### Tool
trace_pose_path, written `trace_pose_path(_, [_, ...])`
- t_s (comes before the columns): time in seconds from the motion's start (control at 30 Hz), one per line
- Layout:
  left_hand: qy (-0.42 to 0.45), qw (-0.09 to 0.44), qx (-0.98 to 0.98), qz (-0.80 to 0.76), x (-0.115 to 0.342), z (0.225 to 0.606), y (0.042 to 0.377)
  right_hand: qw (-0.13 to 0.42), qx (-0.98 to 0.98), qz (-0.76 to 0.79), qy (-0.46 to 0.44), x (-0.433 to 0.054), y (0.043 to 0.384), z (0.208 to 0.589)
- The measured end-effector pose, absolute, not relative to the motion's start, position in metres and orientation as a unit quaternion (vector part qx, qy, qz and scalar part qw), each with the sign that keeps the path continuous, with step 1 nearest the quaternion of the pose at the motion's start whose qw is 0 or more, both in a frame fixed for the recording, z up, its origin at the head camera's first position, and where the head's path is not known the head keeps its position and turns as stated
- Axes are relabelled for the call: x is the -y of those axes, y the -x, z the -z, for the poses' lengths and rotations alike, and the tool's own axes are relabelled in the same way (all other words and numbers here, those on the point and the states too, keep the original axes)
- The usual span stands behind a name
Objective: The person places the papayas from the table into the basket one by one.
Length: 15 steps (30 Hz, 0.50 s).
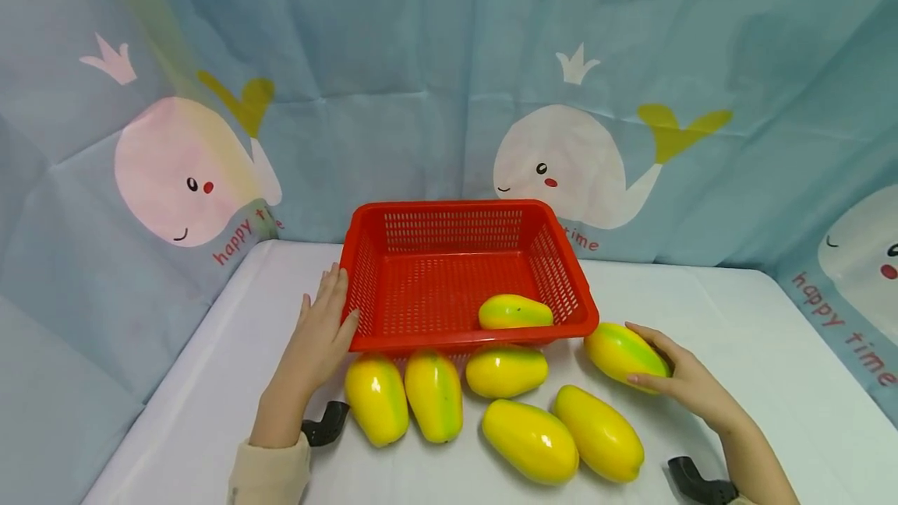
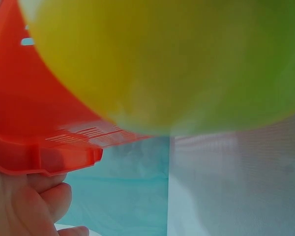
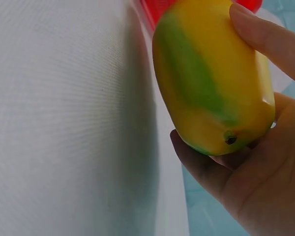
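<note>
"What is the right hand (image 1: pixel 684 380) doing?"

"It grips a yellow and green fruit (image 1: pixel 624 357). The thumb is on one side and the fingers bend round the other. The fruit is by the front right corner of the red basket (image 1: pixel 452 341). I can't tell if it touches the white table (image 1: pixel 730 318)."

"And the left hand (image 1: pixel 319 326)?"

"It rests on the basket's left side. From above, its fingers look almost straight, and its thumb is by the rim. It has no fruit."

"Is any fruit in the basket?"

"Yes, one small-looking fruit (image 1: pixel 515 312) lies on its side, near the front right corner."

"Where are the others?"

"Five more fruits (image 1: pixel 529 441) are on the table in front of the basket. Two are side by side near the left hand, and three are more to the right."

"What's behind?"

"A blue cloth (image 1: pixel 393 131) with whales on it."
</note>
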<state>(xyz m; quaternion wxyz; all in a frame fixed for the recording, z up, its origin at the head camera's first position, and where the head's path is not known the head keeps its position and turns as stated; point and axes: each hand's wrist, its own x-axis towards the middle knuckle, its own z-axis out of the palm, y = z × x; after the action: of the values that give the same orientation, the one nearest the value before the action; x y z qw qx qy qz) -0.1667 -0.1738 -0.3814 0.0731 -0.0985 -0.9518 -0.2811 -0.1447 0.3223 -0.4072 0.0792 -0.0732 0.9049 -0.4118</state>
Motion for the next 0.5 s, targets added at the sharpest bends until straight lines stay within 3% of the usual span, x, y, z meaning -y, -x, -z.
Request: trace_pose_path(0.5, [0.101,0.071,0.95,0.287,0.175,0.38,0.168,0.078,-0.905,0.412,0.066,-0.322,0.145,0.396])
